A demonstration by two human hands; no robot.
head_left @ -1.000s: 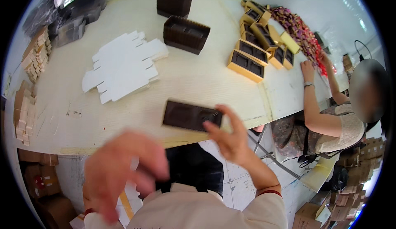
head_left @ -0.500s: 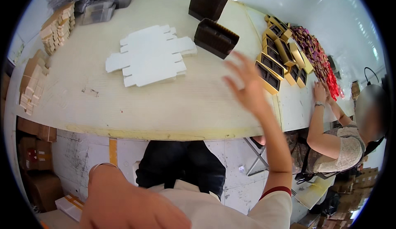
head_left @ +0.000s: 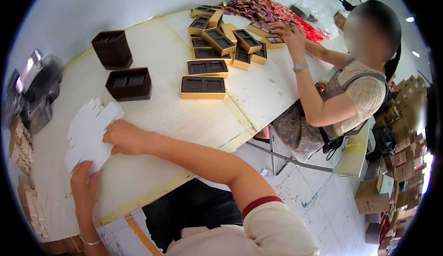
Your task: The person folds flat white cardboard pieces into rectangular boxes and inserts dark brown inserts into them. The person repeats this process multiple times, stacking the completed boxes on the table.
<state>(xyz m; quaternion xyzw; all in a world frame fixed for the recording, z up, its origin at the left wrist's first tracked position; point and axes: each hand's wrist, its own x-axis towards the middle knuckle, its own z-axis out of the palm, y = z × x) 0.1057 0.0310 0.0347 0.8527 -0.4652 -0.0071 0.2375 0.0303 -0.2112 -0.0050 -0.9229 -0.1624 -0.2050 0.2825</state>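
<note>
A stack of flat white box blanks (head_left: 90, 131) with cut tabs lies on the table in front of me. My right hand (head_left: 127, 138) is at the right edge of the stack, its fingers curled over a blank there. My left hand (head_left: 84, 189) touches the near edge, with its fingers stretched out and its thumb apart. Beyond the stack stand two piles of nested dark brown plastic trays, a nearer one (head_left: 129, 84) and a taller one (head_left: 112, 50).
Gold boxes with dark tray inserts (head_left: 203, 86) cluster toward the far right. Behind them lies a heap of small purple and red packets (head_left: 263, 14). A co-worker (head_left: 332, 85) sits on the right, hands at a gold box. Bundled pale card pieces (head_left: 32, 205) line the left edge.
My view has swung to the right. Both hands have come to the white blanks: the right from over the table near the gold boxes, the left from close to my body.
</note>
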